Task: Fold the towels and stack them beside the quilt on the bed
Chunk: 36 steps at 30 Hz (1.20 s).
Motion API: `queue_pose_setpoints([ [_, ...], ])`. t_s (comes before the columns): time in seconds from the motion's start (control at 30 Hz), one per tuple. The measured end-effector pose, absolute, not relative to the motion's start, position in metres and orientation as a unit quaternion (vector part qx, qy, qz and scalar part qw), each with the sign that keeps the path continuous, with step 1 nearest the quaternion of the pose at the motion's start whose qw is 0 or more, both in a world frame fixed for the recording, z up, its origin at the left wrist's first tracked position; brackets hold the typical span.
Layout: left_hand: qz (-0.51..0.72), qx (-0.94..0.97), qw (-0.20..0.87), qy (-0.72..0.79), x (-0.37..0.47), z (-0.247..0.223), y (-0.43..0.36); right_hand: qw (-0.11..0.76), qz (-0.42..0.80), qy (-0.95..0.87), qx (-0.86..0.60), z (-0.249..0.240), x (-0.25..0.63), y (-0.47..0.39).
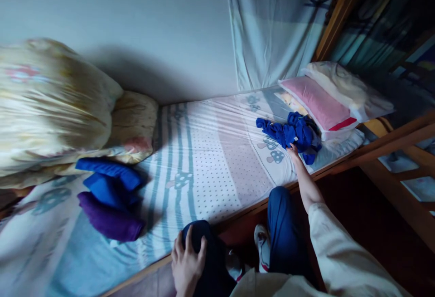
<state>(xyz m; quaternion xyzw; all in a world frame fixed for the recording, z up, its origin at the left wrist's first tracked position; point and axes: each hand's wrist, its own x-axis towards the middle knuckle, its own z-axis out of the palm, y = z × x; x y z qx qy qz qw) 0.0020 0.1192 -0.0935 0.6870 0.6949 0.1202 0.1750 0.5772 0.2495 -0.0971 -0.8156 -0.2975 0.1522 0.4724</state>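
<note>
A crumpled blue garment [299, 129] lies bunched on the bed near the pillows, one part stretched out to the left. My right hand [292, 150] reaches to its near edge, with fingers closed on the cloth. My left hand [189, 260] rests on my left knee, fingers spread, holding nothing. On the left part of the bed lie a folded blue cloth [108, 181] and, in front of it, a rolled or folded purple cloth [110, 220].
A patterned sheet [217, 170] covers the mattress. Large yellowish bundled bedding [50, 111] stands at the left against the wall. A pink pillow [321, 99] and another pillow [346, 86] lie at the right end. A wooden rail [401, 131] crosses the right side, and a pale curtain [268, 34] hangs behind.
</note>
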Motion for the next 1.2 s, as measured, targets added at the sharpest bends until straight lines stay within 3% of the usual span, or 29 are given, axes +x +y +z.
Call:
queue_pose_setpoints([
  [0.17,0.127,0.684,0.175,0.697,0.003,-0.099,0.120,0.517,0.173,-0.320,-0.775,-0.024,0.576,0.260],
  [0.37,0.135,0.677,0.174,0.702,0.011,-0.087,0.122,0.599,0.084,-0.487,-0.630,0.133,0.569,0.274],
  [0.5,0.139,0.667,0.177,0.710,0.020,-0.074,0.116,0.639,0.024,-0.570,-0.516,0.228,0.524,0.253],
  [0.6,0.167,0.661,0.180,0.709,0.025,-0.066,0.103,0.654,0.037,-0.586,-0.478,0.258,0.471,0.207],
  [0.7,0.224,0.675,0.222,0.667,0.032,-0.056,0.081,0.679,0.112,-0.543,-0.481,0.242,0.413,0.144],
  [0.8,0.307,0.684,0.296,0.591,0.046,-0.040,0.049,0.697,0.224,-0.427,-0.531,0.186,0.354,0.071],
  [1.0,0.359,0.694,0.403,0.476,0.088,-0.011,-0.025,0.571,0.419,-0.331,-0.623,0.053,0.265,-0.067],
  [1.1,0.312,0.739,0.474,0.364,0.100,0.006,-0.045,0.519,0.453,-0.403,-0.603,0.042,0.252,-0.101],
  [1.2,0.244,0.764,0.523,0.289,0.100,0.025,-0.048,0.496,0.463,-0.440,-0.588,0.067,0.258,-0.105],
])
